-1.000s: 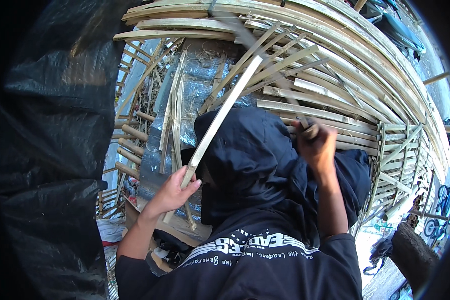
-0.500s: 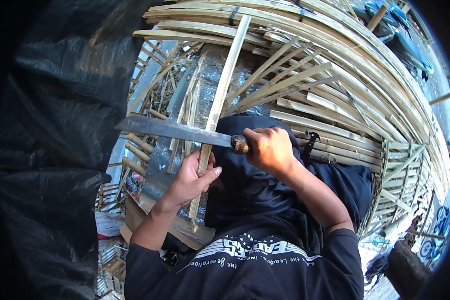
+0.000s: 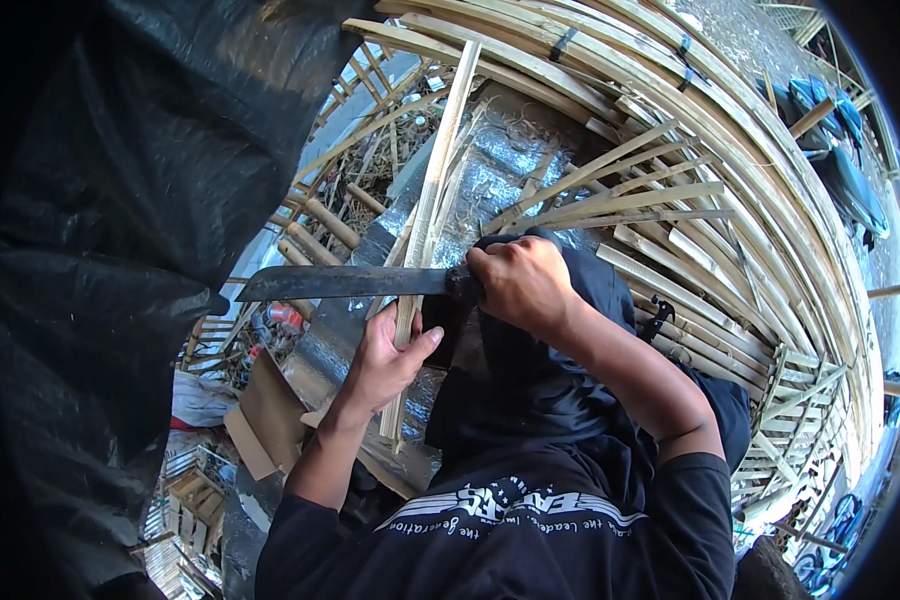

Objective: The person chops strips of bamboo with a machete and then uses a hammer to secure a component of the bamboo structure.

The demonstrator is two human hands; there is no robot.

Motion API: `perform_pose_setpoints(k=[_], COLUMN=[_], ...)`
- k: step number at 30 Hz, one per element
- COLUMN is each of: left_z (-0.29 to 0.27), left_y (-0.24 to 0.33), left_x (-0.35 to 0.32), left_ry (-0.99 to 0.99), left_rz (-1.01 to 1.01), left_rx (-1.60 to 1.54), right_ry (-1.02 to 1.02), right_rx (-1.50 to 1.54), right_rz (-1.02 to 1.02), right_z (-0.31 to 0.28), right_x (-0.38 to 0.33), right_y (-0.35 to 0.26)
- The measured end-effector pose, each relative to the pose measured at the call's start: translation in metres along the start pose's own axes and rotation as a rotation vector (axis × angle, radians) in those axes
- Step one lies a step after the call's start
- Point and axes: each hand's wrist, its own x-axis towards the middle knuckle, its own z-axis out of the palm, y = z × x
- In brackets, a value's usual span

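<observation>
The left hand (image 3: 385,355) is clamped on an upright bamboo strip (image 3: 432,215) while the right hand (image 3: 515,285) grips a long knife (image 3: 345,283) laid across it — mid-shaving, I judge — so the next stroke needs a steady strip.

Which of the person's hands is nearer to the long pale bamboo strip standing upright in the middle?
The left hand. It grips the long pale bamboo strip low down. The right hand sits just to the strip's right, holding the dark long-bladed knife whose blade lies across it.
</observation>
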Motion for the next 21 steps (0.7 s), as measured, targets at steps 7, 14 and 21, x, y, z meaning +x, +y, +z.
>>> perform_pose_setpoints(k=[7,14,21], left_z=[-0.007,-0.005,0.01], left_y=[-0.007,-0.004,-0.016], left_x=[0.003,-0.001,-0.018], left_ry=[0.017,0.053,-0.035], left_rz=[0.059,0.006,-0.126], left_rx=[0.035,0.034,0.004], right_ry=[0.007,0.068,0.123], right_rx=[-0.042,-0.047,-0.189], right_rz=[-0.009,-0.064,0.162], right_z=[-0.005,-0.005,-0.025], right_x=[0.009,0.006,-0.001], right_y=[-0.003,0.003,0.073])
